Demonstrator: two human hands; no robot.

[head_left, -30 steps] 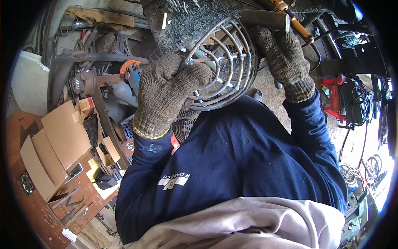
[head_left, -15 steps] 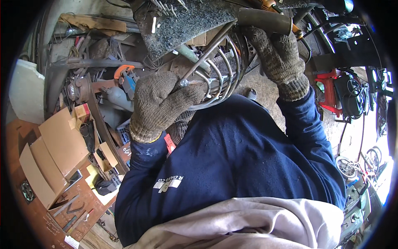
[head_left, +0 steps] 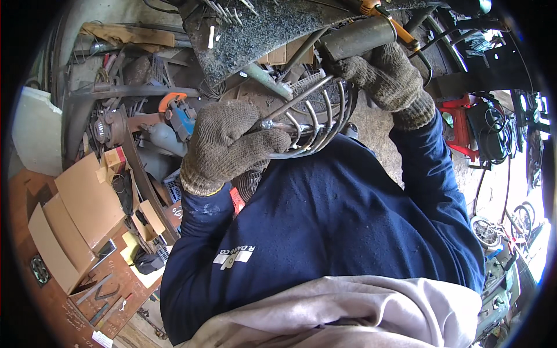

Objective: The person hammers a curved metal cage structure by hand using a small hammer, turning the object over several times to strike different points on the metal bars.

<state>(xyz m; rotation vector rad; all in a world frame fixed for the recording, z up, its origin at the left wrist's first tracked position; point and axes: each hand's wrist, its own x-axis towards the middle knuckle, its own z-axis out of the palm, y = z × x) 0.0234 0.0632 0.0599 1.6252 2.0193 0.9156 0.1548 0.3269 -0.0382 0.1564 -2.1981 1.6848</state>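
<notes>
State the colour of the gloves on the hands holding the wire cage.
Speckled grey-brown knit gloves, seen best in the head view, gripping the bare silvery metal wire cage.

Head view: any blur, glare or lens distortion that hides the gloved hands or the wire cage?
Head view: strong fisheye bend with a dark rim; daylight blows out the right edge; the left hand, right hand and wire cage are sharp and evenly lit.

A big brown cardboard box (head_left: 69, 223) lay open and flat at the left. Just above it sat a small red and tan box (head_left: 114, 158). To its right lay a small open brown box (head_left: 149, 218). Below it, a white label (head_left: 100, 338) lay low down.
</notes>
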